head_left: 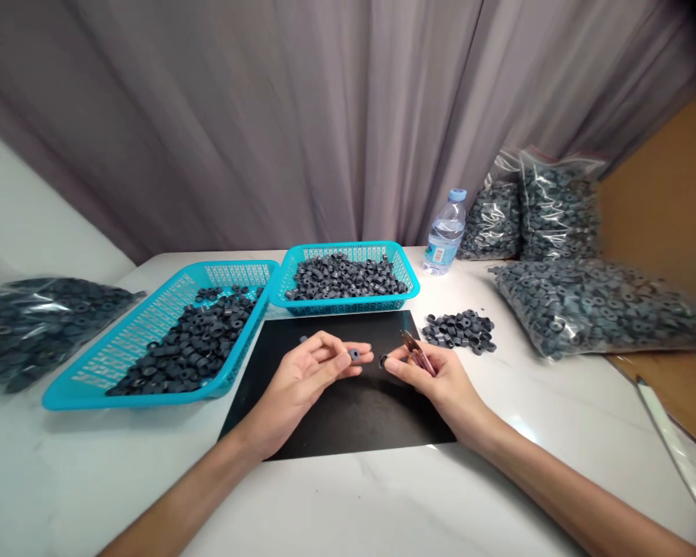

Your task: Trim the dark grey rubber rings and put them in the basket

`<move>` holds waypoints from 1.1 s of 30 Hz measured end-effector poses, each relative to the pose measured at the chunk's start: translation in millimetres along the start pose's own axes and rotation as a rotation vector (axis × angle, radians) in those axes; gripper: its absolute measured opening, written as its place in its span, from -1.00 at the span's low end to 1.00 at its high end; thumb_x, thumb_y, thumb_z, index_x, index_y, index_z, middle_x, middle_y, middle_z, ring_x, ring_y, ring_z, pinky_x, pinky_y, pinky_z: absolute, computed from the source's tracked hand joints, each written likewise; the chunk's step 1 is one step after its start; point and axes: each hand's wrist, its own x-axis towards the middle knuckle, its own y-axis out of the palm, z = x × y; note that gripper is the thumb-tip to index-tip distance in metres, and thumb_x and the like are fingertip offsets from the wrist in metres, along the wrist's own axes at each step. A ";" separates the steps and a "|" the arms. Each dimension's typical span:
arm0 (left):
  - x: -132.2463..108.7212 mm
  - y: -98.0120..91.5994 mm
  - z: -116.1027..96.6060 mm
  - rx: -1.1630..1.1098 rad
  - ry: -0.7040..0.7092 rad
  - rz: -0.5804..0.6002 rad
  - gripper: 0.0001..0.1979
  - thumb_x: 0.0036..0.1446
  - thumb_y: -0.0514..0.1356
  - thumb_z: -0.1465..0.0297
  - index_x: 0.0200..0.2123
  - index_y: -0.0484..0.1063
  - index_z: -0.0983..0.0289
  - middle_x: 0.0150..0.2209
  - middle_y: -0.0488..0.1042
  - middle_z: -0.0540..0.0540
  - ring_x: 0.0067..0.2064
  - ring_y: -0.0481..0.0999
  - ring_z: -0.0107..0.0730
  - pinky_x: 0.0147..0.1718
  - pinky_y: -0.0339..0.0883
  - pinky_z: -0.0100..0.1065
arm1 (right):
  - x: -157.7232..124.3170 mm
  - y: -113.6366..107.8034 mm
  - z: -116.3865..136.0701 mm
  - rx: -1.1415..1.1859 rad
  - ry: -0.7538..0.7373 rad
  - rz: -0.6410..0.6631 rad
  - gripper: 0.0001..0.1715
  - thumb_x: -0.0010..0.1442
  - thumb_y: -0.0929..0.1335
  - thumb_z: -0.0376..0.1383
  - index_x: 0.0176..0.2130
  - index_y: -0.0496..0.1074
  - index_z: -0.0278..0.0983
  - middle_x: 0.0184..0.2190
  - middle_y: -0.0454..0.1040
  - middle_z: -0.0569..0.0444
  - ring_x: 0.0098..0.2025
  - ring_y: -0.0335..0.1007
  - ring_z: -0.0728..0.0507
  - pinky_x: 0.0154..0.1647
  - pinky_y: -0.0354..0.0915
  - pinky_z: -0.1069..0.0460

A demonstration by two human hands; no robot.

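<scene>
My left hand (316, 373) pinches a small dark grey ring-shaped part (355, 354) between thumb and fingers, above the black mat (348, 418). Close by on the right, my right hand (426, 375) holds another small dark ring (383, 361) at its thumb and fingertip. Tucked in that same hand is a small pink-handled tool (418, 356) with a narrow metal tip pointing up; its exact kind is partly hidden by the fingers. One loose dark part (303, 339) lies on the mat beyond my left hand.
Two blue plastic baskets (69, 396) (283, 290) of dark rings stand left and behind the mat. A loose pile (461, 331) lies right of it. Filled clear bags (603, 305) (40, 325) flank the table; a water bottle (445, 236) stands at the back. A curtain (278, 124) hangs behind.
</scene>
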 end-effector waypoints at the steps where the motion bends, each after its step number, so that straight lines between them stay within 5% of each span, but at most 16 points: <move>1: -0.7 0.6 0.1 -0.023 -0.015 0.023 -0.83 0.24 0.33 0.30 -0.31 0.44 0.25 -0.06 0.64 0.18 0.01 0.62 -0.23 0.05 0.47 -0.22 | 0.1 0.3 0.5 0.005 0.000 0.004 -0.56 0.14 0.47 0.05 -0.35 0.52 -0.28 -0.54 0.27 0.18 -0.49 0.03 -0.01 -0.47 0.01 0.05; 11: -3.5 7.2 1.0 -0.165 -0.065 0.143 -0.86 0.21 0.36 0.42 -0.32 0.44 0.27 -0.15 0.66 0.12 -0.12 0.65 -0.37 -0.03 0.47 -0.34 | -0.6 0.8 0.2 -0.018 0.005 -0.013 -0.57 0.15 0.47 0.05 -0.34 0.52 -0.27 -0.55 0.23 0.19 -0.48 0.00 -0.02 -0.48 -0.02 0.05; 16: -3.3 6.7 1.4 -0.144 -0.096 0.124 -0.84 0.16 0.40 0.42 -0.31 0.45 0.28 -0.15 0.67 0.14 -0.16 0.64 -0.37 -0.09 0.45 -0.36 | -0.3 1.1 -1.5 -0.019 0.010 -0.084 -0.57 0.13 0.48 0.05 -0.36 0.50 -0.27 -0.59 0.09 0.24 -0.51 -0.07 -0.01 -0.50 -0.07 0.05; 26: -2.9 9.1 -0.4 -0.046 -0.171 0.070 -0.81 0.18 0.39 0.31 -0.21 0.60 0.31 -0.17 0.66 0.11 -0.13 0.60 -0.42 -0.06 0.41 -0.44 | -0.7 1.4 -0.9 -0.061 -0.023 -0.094 -0.60 0.17 0.47 0.02 -0.36 0.50 -0.28 -0.57 0.11 0.23 -0.49 -0.06 -0.01 -0.46 -0.07 0.04; 33: -2.7 3.7 6.1 -0.004 -0.064 -0.005 -0.71 0.03 0.49 0.38 -0.18 0.55 0.24 -0.15 0.68 0.07 -0.04 0.63 -0.33 0.03 0.44 -0.35 | -1.1 1.4 -0.7 -0.083 -0.035 -0.129 -0.60 0.16 0.46 0.02 -0.36 0.50 -0.27 -0.58 0.09 0.23 -0.50 -0.07 -0.01 -0.48 -0.07 0.04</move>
